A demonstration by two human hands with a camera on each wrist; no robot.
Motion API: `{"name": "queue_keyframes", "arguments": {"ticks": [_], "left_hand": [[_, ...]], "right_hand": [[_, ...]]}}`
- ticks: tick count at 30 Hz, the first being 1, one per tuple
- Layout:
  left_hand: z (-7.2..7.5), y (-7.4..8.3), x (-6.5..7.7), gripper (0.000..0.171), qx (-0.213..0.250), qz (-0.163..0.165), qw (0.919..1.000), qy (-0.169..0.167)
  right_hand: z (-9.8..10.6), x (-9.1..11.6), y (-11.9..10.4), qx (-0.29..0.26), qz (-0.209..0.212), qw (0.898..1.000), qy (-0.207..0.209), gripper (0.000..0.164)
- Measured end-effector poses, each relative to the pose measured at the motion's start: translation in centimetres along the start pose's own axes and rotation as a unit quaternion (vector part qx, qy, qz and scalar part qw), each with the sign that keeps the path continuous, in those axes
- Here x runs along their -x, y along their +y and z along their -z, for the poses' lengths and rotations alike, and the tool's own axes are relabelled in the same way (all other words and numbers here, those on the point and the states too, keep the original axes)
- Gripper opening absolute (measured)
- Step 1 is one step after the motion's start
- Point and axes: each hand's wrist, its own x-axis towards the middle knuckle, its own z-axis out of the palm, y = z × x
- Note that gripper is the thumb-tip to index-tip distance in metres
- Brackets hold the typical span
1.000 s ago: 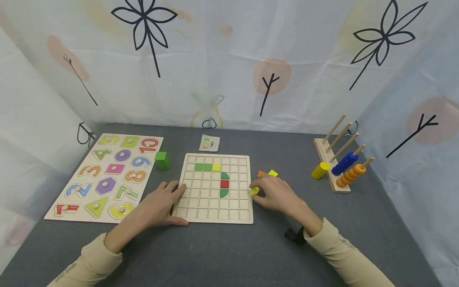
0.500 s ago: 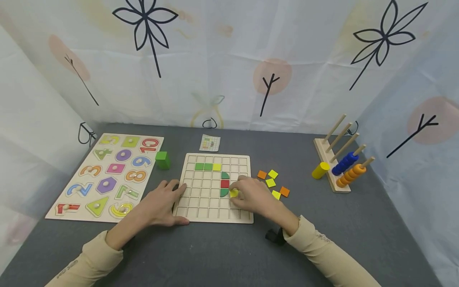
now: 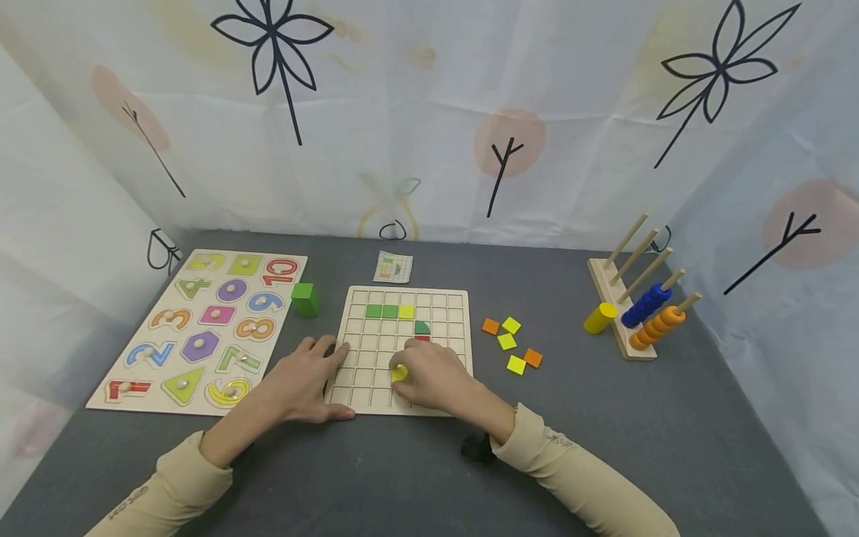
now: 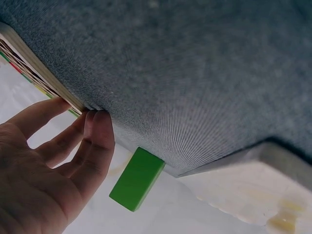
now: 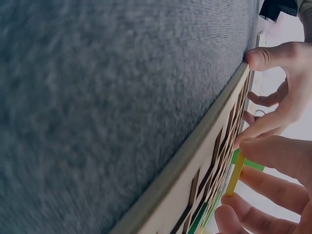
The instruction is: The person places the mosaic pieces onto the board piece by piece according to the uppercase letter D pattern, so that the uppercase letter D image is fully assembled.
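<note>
Holding tiles (image 3: 390,312) in cells (image 3: 370,359), the grid board (image 3: 365,400) touches the spread left hand (image 3: 302,382), the right hand (image 3: 435,379) pinching a yellow piece (image 3: 399,374)

Smooth wooden board (image 3: 367,379), matt cloth-like tabletop (image 3: 376,477)

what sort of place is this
Probably a play or learning table, perhaps curtained off: printed cloth hangs behind it and on both sides, and on it lie a number puzzle and a grid board with coloured tiles.
</note>
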Motion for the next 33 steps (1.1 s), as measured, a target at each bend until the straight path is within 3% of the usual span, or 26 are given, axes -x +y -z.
{"name": "queue_keyframes", "arguments": {"ticks": [14, 33], "left_hand": [[-0.17, -0.06, -0.01, 0.102, -0.005, -0.002, 1.0000, -0.001], [-0.15, 0.07, -0.05, 0.103, -0.007, 0.005, 0.9999, -0.006]], "right_hand": [[-0.77, -0.29, -0.01, 0.025, 0.002, 1.000, -0.008, 0.019], [-0.43, -0.30, 0.16, 0.002, 0.001, 1.000, -0.022, 0.013]]}}
